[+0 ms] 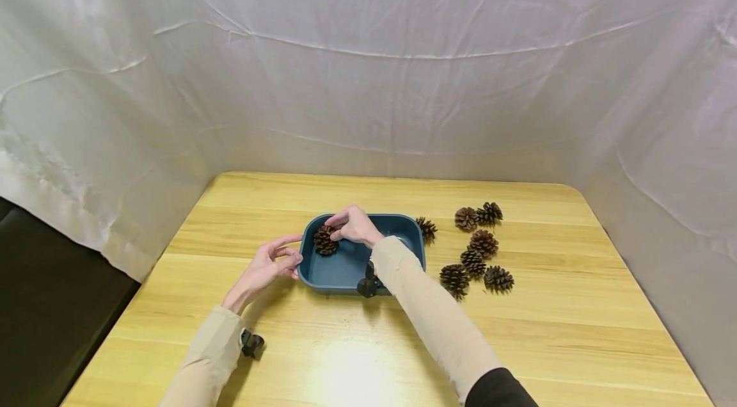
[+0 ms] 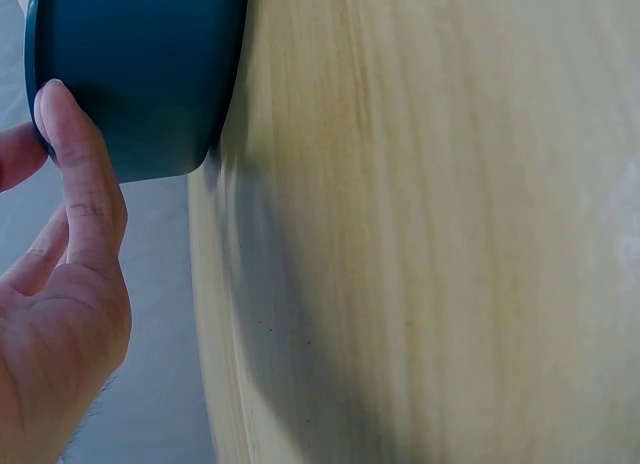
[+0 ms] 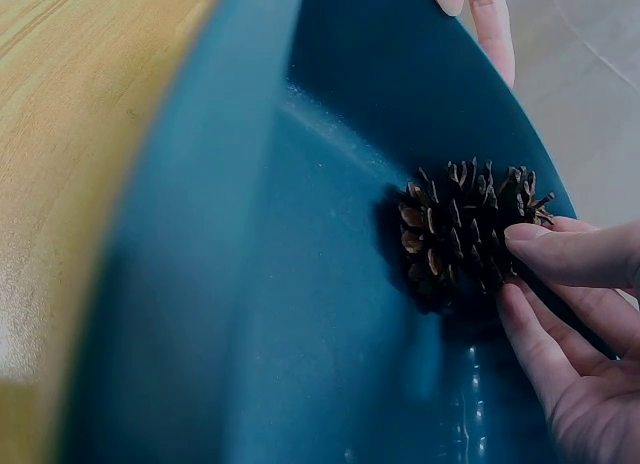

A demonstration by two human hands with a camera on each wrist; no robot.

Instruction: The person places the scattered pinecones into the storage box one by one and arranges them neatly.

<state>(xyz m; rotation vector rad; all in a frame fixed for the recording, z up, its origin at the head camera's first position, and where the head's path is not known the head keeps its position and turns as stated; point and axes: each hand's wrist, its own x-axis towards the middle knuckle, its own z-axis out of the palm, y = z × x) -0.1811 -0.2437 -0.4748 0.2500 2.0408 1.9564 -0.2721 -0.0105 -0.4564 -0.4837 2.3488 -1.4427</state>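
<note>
A dark blue plastic bin (image 1: 345, 269) sits on the wooden table. My left hand (image 1: 269, 265) holds its left end, thumb (image 2: 75, 124) against the outer wall close to the rim. Inside the bin, toward its left end, is a brown pine cone (image 1: 325, 241) with open scales. My right hand (image 1: 354, 226) reaches over the bin and pinches this cone (image 3: 465, 234) between thumb and fingers, low beside the bin's wall. My right forearm hides part of the bin's right side.
Right of the bin, several loose pine cones (image 1: 483, 243) lie on the table (image 1: 553, 317). One cone (image 1: 427, 229) lies close against the bin's right end. A pale cloth (image 1: 391, 106) hangs behind the table and along its sides.
</note>
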